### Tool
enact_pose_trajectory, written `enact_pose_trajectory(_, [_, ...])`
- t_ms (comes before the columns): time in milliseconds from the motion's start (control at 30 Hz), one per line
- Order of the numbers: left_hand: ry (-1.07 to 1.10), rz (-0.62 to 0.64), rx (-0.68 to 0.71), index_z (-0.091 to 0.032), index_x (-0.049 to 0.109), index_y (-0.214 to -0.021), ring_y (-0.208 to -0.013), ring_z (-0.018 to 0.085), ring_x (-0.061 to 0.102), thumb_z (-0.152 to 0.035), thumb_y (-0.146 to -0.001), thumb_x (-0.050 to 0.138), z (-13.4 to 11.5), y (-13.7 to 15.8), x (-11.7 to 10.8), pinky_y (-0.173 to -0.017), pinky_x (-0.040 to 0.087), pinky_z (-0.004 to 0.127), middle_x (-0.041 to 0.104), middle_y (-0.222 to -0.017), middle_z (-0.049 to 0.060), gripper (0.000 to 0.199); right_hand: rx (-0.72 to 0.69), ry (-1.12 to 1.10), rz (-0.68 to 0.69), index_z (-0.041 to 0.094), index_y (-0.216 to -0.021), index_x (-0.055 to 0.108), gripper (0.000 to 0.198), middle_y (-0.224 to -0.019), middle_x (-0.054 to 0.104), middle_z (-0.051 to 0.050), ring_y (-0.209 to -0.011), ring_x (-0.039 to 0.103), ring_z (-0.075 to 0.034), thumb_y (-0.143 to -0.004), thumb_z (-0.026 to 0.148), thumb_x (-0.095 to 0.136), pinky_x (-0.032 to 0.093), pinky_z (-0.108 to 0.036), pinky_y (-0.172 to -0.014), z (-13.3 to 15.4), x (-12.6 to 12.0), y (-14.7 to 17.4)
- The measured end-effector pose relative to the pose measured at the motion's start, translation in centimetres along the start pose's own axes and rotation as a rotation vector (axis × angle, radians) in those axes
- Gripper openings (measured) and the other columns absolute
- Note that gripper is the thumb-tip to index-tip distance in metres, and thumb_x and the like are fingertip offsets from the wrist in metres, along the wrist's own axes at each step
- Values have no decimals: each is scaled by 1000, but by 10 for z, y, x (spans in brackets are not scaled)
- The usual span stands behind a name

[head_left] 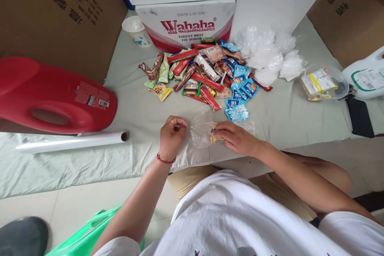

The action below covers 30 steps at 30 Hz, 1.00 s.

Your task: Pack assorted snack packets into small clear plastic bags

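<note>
My left hand [173, 138] is closed, fingers curled in at the left edge of a clear plastic bag [200, 130]. What its fingertips hold, if anything, is hidden. Over the bag, my right hand [235, 138] pinches a small yellow-wrapped snack [214, 133], partly covered by the fingers. Just beyond lies a pile of wrapped snacks: red bars [207, 82], blue packets [250, 87], green-wrapped sticks [164, 69] and a yellow packet [162, 91] at the near left.
Crumpled clear bags [270, 54] sit right of the pile, before a Wahaha carton [189, 24]. A plastic tub [342, 84], a black phone [359, 116] and a white bottle [367, 74] stand right. Leftward are a red jug [99, 104], a white roll [75, 141] and a paper cup [138, 32].
</note>
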<state>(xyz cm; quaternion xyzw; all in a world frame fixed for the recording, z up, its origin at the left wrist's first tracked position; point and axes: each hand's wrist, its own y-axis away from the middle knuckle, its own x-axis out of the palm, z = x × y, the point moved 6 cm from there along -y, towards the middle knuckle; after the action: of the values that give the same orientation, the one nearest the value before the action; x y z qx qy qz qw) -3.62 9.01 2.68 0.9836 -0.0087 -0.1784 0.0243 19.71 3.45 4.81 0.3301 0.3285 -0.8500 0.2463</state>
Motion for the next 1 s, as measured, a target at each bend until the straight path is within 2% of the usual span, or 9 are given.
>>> enact_pose_trajectory(67, [-49,39,132,-22,65,-78,-79,17,60,-30,-85,57,-12,19,2,-74,50,32,67,-91,5,14,24,-46,-19,22,-123,62,43,-123,63,-14,-121,59,-25,-87,0,54,55,-44,-99,-3,1,1])
enact_pose_trajectory(133, [-124,168,182,-22,71,-101,-88,21,63,-36,-90,58,-17,32,12,-83,52,36,73,-105,7,22,38,-86,-30,22,-108,64,31,-118,63,-13,-120,59,-25,-87,1,54,55,-44,-98,-4,0,0])
enact_pose_trajectory(233, [-323,362,233,-22,63,-131,-105,28,64,-51,-85,67,-15,36,26,-98,49,45,73,-126,11,55,29,-121,-37,23,-88,60,22,-107,65,-9,-119,60,-25,-90,2,53,54,-45,-99,-3,-1,-3])
enact_pose_trajectory(333, [-404,426,277,-25,73,-106,-111,29,65,-50,-94,51,-6,24,23,-103,44,46,76,-118,9,35,32,-131,-36,24,-84,58,21,-103,66,-8,-120,60,-24,-93,5,52,54,-45,-99,-4,-2,-5])
enact_pose_trajectory(400, [-440,411,259,-26,75,-90,-101,27,67,-42,-99,40,3,13,14,-99,44,44,77,-94,7,40,38,-139,-39,23,-84,58,21,-103,65,-8,-120,60,-24,-93,6,51,55,-45,-98,-4,-3,-5])
enact_pose_trajectory(500, [-550,403,255,-27,78,-96,-81,25,64,-43,-95,48,9,4,2,-88,44,41,66,-66,3,34,30,-149,-58,23,-86,58,22,-102,65,-8,-119,60,-24,-93,5,50,55,-44,-98,-3,-4,-5])
enact_pose_trajectory(633, [-591,415,364,-26,76,-112,-83,25,61,-51,-92,58,-2,9,5,-83,42,40,67,-76,4,37,32,-135,-65,23,-86,58,22,-102,65,-8,-117,61,-24,-94,5,49,54,-44,-98,-2,-4,-5])
enact_pose_trajectory(767, [-612,447,428,-26,77,-90,-90,26,58,-44,-90,63,-8,12,12,-85,41,43,70,-86,7,22,27,-122,-59,23,-85,58,21,-101,64,-8,-117,60,-24,-95,7,49,54,-44,-97,-1,-4,-6])
enact_pose_trajectory(1000, [-261,295,218,-23,65,-76,-83,21,58,-42,-90,63,16,7,-35,-79,46,36,64,-79,4,23,-5,-135,-68,22,-85,54,22,-103,62,-9,-120,58,-23,-98,5,46,53,-43,-101,1,-2,-5])
